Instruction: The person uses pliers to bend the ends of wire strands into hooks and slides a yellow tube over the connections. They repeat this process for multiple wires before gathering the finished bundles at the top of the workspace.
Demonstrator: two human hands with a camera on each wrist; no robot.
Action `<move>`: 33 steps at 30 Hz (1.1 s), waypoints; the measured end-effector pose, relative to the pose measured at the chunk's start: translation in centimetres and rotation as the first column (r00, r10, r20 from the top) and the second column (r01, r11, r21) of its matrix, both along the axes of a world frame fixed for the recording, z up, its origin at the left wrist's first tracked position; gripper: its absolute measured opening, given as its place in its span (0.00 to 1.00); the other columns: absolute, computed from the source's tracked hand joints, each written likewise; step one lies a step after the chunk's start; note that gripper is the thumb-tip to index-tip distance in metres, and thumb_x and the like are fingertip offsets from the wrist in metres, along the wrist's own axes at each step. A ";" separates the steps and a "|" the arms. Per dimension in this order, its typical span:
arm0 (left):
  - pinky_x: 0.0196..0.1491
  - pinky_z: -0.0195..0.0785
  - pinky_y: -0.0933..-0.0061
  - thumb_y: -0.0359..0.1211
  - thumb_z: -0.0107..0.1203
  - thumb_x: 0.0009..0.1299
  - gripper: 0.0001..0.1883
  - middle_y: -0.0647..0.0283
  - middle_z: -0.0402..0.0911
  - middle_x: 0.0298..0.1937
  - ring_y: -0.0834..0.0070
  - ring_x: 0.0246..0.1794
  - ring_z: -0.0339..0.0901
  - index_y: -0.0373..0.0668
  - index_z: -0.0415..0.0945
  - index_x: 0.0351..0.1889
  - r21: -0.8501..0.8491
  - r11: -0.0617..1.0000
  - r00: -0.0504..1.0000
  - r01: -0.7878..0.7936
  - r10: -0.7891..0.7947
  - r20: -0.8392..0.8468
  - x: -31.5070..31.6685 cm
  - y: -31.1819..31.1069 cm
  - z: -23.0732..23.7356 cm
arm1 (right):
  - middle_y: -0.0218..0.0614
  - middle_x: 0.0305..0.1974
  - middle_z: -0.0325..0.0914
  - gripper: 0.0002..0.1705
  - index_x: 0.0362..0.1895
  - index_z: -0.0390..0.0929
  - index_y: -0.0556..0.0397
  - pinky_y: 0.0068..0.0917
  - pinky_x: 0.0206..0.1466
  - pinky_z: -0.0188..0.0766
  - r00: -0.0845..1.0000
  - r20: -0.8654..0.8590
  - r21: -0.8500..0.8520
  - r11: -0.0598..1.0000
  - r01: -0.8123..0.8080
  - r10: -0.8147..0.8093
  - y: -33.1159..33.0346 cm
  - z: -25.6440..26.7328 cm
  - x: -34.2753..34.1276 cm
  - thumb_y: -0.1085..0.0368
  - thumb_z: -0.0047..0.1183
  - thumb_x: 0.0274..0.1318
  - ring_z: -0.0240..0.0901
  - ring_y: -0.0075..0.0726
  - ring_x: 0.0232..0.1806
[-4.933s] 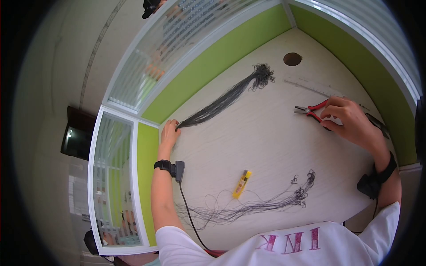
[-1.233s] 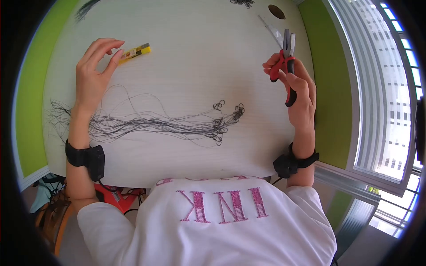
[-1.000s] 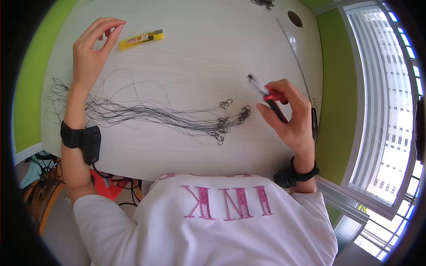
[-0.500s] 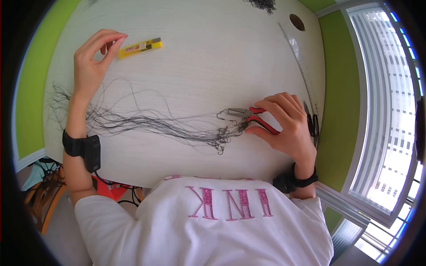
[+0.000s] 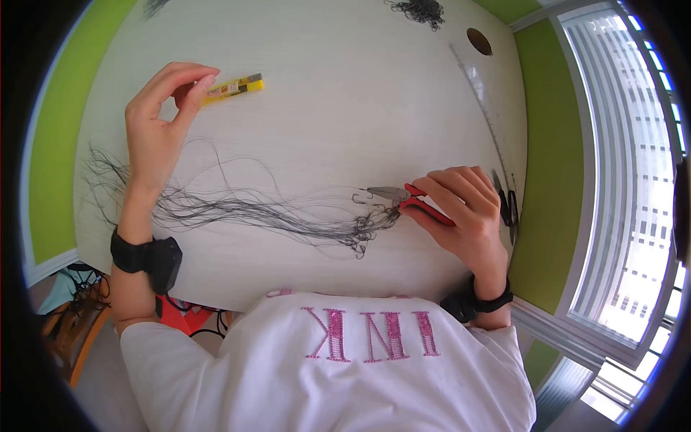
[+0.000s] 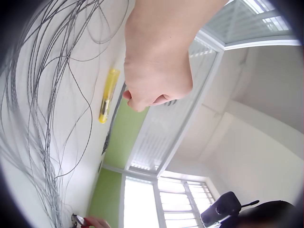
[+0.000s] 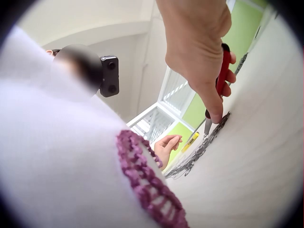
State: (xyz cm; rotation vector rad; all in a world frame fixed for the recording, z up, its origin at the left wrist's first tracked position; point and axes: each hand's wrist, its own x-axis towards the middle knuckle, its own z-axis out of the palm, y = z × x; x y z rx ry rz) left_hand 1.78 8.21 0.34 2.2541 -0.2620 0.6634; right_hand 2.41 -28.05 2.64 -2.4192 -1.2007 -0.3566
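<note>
Red-and-black pliers (image 5: 425, 207) are gripped in the right hand (image 5: 464, 216), pointing left. Their grey tip lies over the small dark hooks (image 5: 362, 230) at the right end of a spread bundle of thin dark lines (image 5: 252, 212). Whether the tip pinches a hook is too small to tell. In the right wrist view the pliers' handle (image 7: 221, 73) shows beside the right hand (image 7: 202, 61). Raised above the table, the left hand (image 5: 160, 129) has a bent forefinger and thumb close together, nothing visible between them. A yellow case (image 5: 237, 88) lies beside those fingertips; the left wrist view shows it apart from the left hand (image 6: 154, 71).
A second dark hook bundle (image 5: 421, 11) lies at the far edge of view, near a round table hole (image 5: 479, 41). A clear ruler (image 5: 475, 90) and black scissors (image 5: 509, 209) lie at the right, before the green partition (image 5: 551, 144). Dark line ends (image 5: 155, 6) show at far left.
Earlier, the left hand held a far bundle; now it is near the yellow case. The right hand has taken the pliers from the table to the near hooks. Over the last half second, the hands have barely shifted.
</note>
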 end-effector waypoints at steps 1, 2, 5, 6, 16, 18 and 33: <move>0.34 0.64 0.83 0.24 0.59 0.67 0.04 0.65 0.82 0.37 0.82 0.30 0.71 0.37 0.82 0.39 -0.122 0.992 1.000 -0.018 0.018 0.000 -0.4 -1.4 0.6 | 0.29 0.33 0.79 0.20 0.36 0.81 0.51 0.30 0.36 0.66 1.000 0.020 0.033 0.999 0.001 -0.001 0.0 0.2 0.1 0.66 0.73 0.33 0.74 0.34 0.32; 0.33 0.64 0.83 0.25 0.59 0.67 0.05 0.65 0.82 0.38 0.82 0.29 0.71 0.37 0.82 0.40 -0.178 0.980 0.995 0.084 -0.093 -0.043 -0.9 -3.0 1.4 | 0.29 0.33 0.79 0.20 0.36 0.81 0.51 0.30 0.36 0.66 1.000 0.025 0.039 0.999 0.007 -0.008 0.1 0.4 0.1 0.66 0.73 0.33 0.74 0.34 0.32; 0.29 0.64 0.82 0.25 0.60 0.65 0.07 0.65 0.82 0.40 0.83 0.26 0.71 0.38 0.81 0.41 -0.236 0.932 0.916 0.276 -0.329 -0.229 -2.6 -7.6 3.5 | 0.33 0.30 0.80 0.22 0.33 0.82 0.54 0.32 0.37 0.70 0.998 0.063 0.101 0.995 0.024 -0.030 0.2 0.7 0.0 0.65 0.75 0.26 0.76 0.38 0.32; 0.28 0.64 0.83 0.24 0.60 0.65 0.07 0.64 0.82 0.41 0.84 0.26 0.71 0.37 0.81 0.41 -0.270 0.915 0.881 0.300 -0.374 -0.290 -2.7 -8.5 3.6 | 0.32 0.31 0.79 0.22 0.34 0.81 0.53 0.31 0.37 0.68 0.997 0.080 0.110 0.994 0.005 -0.014 0.1 0.7 0.0 0.65 0.74 0.28 0.75 0.36 0.32; 0.29 0.67 0.82 0.22 0.59 0.66 0.04 0.65 0.82 0.32 0.84 0.25 0.74 0.35 0.80 0.38 -0.441 0.837 0.760 0.324 -0.508 -0.405 -3.7 -10.9 1.2 | 0.30 0.33 0.78 0.23 0.36 0.81 0.52 0.31 0.35 0.66 0.993 0.118 0.113 0.993 -0.036 0.023 0.2 0.4 -0.1 0.63 0.72 0.29 0.74 0.36 0.32; 0.30 0.68 0.82 0.22 0.59 0.66 0.04 0.65 0.81 0.32 0.83 0.26 0.74 0.34 0.80 0.38 -0.455 0.823 0.760 0.339 -0.525 -0.383 -3.7 -11.0 1.0 | 0.30 0.33 0.78 0.23 0.36 0.81 0.52 0.31 0.35 0.66 0.994 0.110 0.112 0.993 -0.039 0.027 0.4 0.3 -0.1 0.63 0.72 0.29 0.74 0.35 0.32; 0.21 0.65 0.78 0.17 0.64 0.54 0.11 0.65 0.78 0.29 0.76 0.22 0.74 0.38 0.78 0.32 0.014 0.950 0.944 0.312 -0.311 0.112 -2.9 -10.6 0.0 | 0.35 0.40 0.76 0.19 0.45 0.74 0.54 0.37 0.54 0.62 0.727 -0.684 0.315 0.924 0.216 0.063 0.8 1.3 -1.5 0.70 0.65 0.47 0.71 0.42 0.44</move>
